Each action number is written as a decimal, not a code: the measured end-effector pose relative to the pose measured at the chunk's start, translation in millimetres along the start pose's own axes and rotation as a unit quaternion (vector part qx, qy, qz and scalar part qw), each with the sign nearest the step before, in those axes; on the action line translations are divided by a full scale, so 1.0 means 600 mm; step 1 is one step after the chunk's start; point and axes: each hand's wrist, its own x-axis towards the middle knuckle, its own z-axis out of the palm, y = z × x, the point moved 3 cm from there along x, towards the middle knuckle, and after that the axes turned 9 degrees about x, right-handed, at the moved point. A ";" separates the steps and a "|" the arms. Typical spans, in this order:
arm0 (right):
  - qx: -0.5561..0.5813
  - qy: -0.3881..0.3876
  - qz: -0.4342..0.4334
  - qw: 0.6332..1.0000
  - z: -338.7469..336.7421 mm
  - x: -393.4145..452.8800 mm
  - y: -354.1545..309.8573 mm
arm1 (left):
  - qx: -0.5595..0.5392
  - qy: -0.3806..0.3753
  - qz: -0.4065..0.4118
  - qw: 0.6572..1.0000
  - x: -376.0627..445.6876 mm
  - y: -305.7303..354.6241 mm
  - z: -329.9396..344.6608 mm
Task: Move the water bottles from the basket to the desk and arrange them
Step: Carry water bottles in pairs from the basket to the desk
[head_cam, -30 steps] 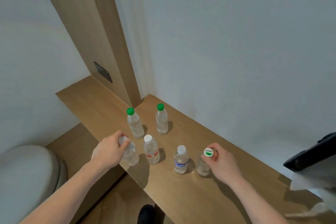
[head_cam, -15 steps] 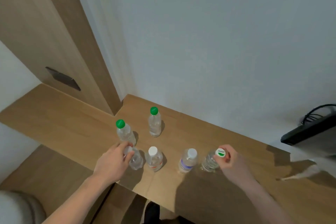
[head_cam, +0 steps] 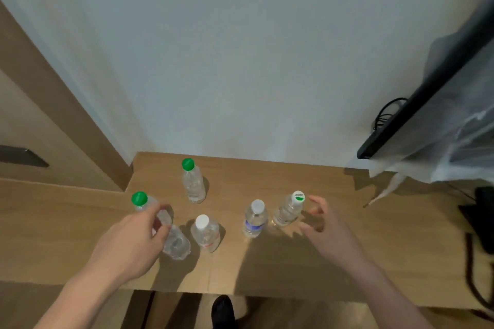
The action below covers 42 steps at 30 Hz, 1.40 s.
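1. Left hand point(head_cam: 131, 238) grip curled round clear bottle point(head_cam: 175, 242) near tabletop point(head_cam: 334, 248) front edge.
2. Right hand point(head_cam: 324, 227) loose, empty, beside green-dot bottle point(head_cam: 288, 208).
3. Risk: brushing a neighbouring bottle, toppling the row.

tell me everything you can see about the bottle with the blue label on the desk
The bottle with the blue label is a small clear plastic water bottle with a white cap and a blue band around its lower body. It stands upright and capped on the wooden desk, in the front row, between a red-labelled bottle on its left and a bottle with a green-and-white cap close on its right. Neither hand touches it; the right hand hovers open further right.
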 end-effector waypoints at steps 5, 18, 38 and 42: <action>0.004 -0.009 -0.024 1.000 -0.053 -0.081 0.009 | -0.065 0.108 0.139 0.982 0.006 0.135 -0.071; 0.005 0.110 0.062 0.992 -0.285 -0.361 0.228 | 0.021 0.065 0.451 0.890 -0.137 0.593 0.006; 0.048 0.296 0.202 0.932 -0.552 -0.814 0.647 | 0.093 0.018 0.649 0.755 -0.522 1.152 0.157; 0.055 0.323 0.241 0.913 -0.600 -0.865 0.714 | 0.099 -0.005 0.689 0.718 -0.560 1.274 0.190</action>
